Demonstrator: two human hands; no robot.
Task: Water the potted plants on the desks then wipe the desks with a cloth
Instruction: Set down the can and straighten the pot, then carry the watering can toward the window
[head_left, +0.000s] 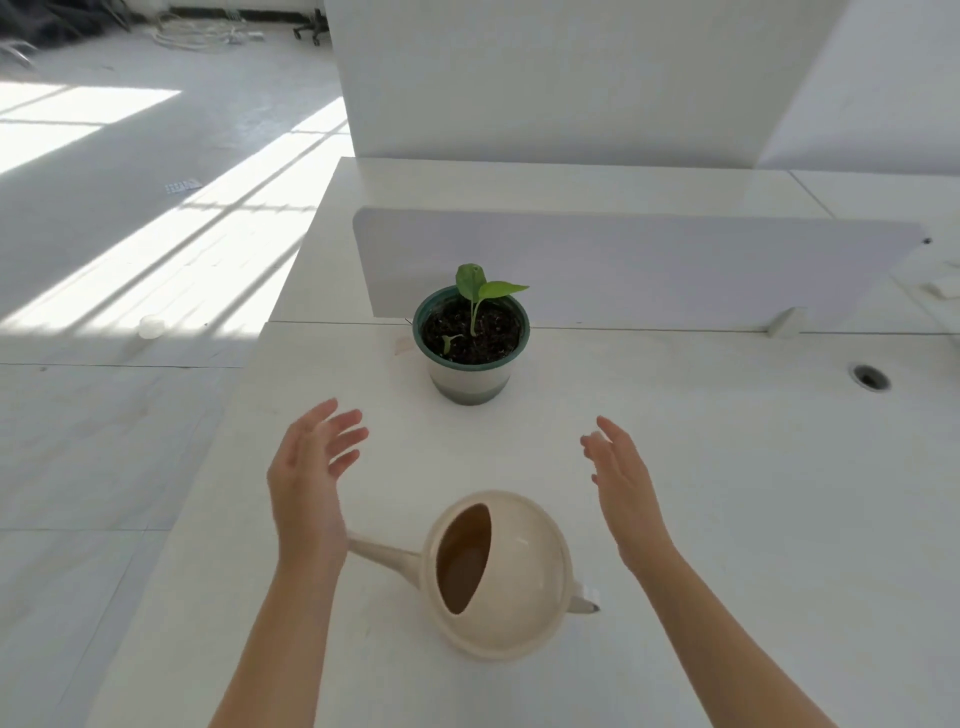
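Sunlit floor (78, 234) on the left with a small white disc (150, 326) on it, then the white tabletop (727, 467), a low divider panel (649, 260) across its back and a cable hole (870, 377) far right. The potted plant (471, 338), a green-rimmed pale pot with dark soil and a few leaves, stands against the divider. Left hand (306, 483) and right hand (626, 488) hover apart, fingers (345, 431) spread and gripping nothing. Only bare tabletop separates them from the plant. The cream watering can (501, 574) sits between the wrists.
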